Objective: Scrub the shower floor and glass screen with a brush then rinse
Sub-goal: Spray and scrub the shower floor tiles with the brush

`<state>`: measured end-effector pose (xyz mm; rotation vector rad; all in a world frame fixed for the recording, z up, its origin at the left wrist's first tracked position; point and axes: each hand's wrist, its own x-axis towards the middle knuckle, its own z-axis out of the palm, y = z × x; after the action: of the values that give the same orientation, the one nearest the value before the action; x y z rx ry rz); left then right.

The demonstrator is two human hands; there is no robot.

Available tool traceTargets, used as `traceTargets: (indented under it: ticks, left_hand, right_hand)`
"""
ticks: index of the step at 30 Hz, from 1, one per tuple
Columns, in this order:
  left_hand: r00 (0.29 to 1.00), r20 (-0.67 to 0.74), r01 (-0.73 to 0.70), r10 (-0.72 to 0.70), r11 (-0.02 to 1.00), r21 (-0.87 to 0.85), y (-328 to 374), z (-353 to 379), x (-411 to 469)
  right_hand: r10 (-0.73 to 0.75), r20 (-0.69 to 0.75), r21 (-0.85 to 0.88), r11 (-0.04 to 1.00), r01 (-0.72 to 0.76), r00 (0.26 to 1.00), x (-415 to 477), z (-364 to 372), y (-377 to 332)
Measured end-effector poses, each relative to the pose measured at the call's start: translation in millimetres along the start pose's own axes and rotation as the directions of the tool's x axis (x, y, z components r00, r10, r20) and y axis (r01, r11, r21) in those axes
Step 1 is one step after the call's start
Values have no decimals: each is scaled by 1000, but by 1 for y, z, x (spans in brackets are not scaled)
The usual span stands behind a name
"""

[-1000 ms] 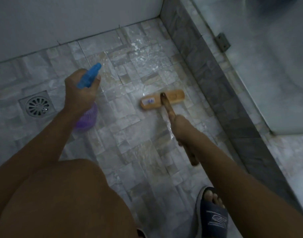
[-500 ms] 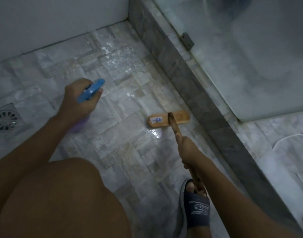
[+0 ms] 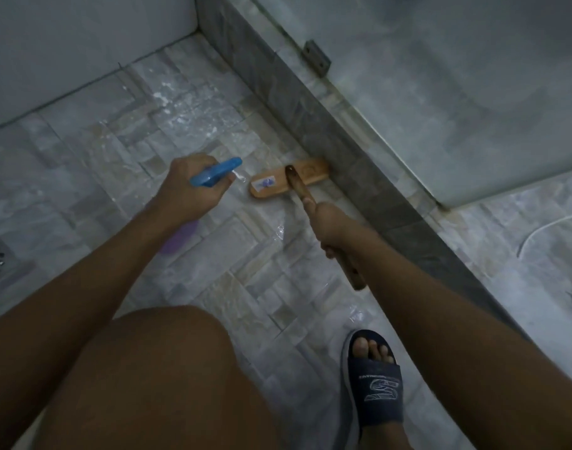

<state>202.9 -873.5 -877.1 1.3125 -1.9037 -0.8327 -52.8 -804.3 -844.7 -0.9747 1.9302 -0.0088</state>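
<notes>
Brush (image 3: 310, 172) on shower floor (image 3: 245, 271) mid-frame, right hand (image 3: 330, 227) fingers clenched round its handle (image 3: 299, 190), left hand (image 3: 187, 193) fingers grasping spray bottle (image 3: 216, 172)

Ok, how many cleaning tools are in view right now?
2. A spray bottle with a blue head, gripped in the left hand; a wooden brush, held by the right hand, its head on the floor next to the grey kerb. Others may be out of frame.

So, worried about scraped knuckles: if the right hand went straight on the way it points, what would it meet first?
The right hand would likely reach the wooden brush head first, with the grey kerb close behind; depth is unclear.
</notes>
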Motion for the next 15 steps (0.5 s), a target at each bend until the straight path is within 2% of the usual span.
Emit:
traceTargets:
  ticks: [3,5,9,12,15]
  left_hand:
    - [998,-10,68,-68,997,22,-2,-6,8]
    - [989,-26,148,-149,989,-26,-2,-10,10]
    - [962,-171,208,-215,976,-55,-12,-24,9]
    - [909,-288,280,-300,954,-111,-28,-48,7]
    - [898,-331,286,-291,956,-63,-41,-69,-4]
  right_hand:
    - [3,53,-32,999,-1,999,-5,-7,1]
    - [35,77,-35,999,-32,996,-23,-13,25]
    - [94,131,-98,992,-81,987,-57,-10,68]
    - [68,116,-136,989,-52,991,-45,-6,40]
    - [-12,108,-114,993,25,994,-2,5,-26]
